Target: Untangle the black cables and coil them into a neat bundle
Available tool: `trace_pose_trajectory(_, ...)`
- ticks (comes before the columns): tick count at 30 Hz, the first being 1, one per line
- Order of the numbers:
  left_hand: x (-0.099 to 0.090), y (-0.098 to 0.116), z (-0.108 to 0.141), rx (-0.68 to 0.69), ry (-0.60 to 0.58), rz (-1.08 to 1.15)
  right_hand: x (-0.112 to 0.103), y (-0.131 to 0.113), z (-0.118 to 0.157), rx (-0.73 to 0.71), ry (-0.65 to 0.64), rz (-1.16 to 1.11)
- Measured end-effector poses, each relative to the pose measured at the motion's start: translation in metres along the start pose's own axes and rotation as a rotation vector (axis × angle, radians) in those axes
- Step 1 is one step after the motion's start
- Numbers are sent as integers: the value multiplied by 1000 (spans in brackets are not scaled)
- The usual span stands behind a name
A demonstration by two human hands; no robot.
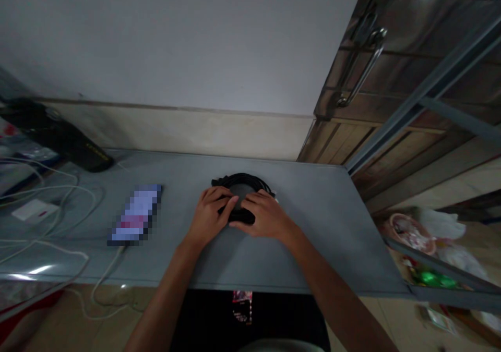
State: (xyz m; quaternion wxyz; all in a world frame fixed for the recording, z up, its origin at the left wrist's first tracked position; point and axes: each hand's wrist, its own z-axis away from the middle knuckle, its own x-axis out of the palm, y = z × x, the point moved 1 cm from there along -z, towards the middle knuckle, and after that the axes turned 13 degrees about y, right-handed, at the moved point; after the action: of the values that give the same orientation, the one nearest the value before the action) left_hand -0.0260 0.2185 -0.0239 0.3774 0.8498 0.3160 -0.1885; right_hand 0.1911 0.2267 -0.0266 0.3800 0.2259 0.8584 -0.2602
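Observation:
A coil of black cable (246, 178) lies on the grey tabletop (313, 195), near its middle. My left hand (213, 214) is closed round the left side of the coil, with the thumb reaching toward its centre. Around the right side, my right hand (266, 215) has its fingers curled over the cable. The two thumbs and fingertips come close to each other at the front of the loop. Part of the coil is hidden beneath both hands.
A phone (136, 214) with a cable plugged in lies left of the hands. Farther left are a black bottle (74, 138), white cords and a white box (35, 211). A metal frame post (391, 125) rises at the right, with a pink basket (410, 233) beyond the table.

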Motion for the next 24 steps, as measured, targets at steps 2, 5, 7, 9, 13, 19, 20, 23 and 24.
trace_pose_trajectory(2,0,-2,-1,-20,55,-16,-5,2,-1,56,59,-1)
trace_pose_trajectory(5,-1,-11,1,-137,161,-57,-10,9,-1,174,172,10)
trace_pose_trajectory(7,0,-18,3,-225,155,-54,-10,14,1,258,221,10)
trace_pose_trajectory(9,1,-23,5,-264,114,-35,-7,18,4,325,230,-3)
trace_pose_trajectory(13,1,-25,6,-247,92,-34,-2,23,8,378,219,-74)
trace_pose_trajectory(19,0,-17,7,-230,61,28,-2,28,7,424,273,-111)
trace_pose_trajectory(20,1,-15,7,-232,50,40,-3,29,7,436,293,-121)
trace_pose_trajectory(23,1,-7,6,-225,39,56,-7,34,4,481,371,-143)
trace_pose_trajectory(24,0,-4,5,-222,53,55,-8,36,3,500,402,-146)
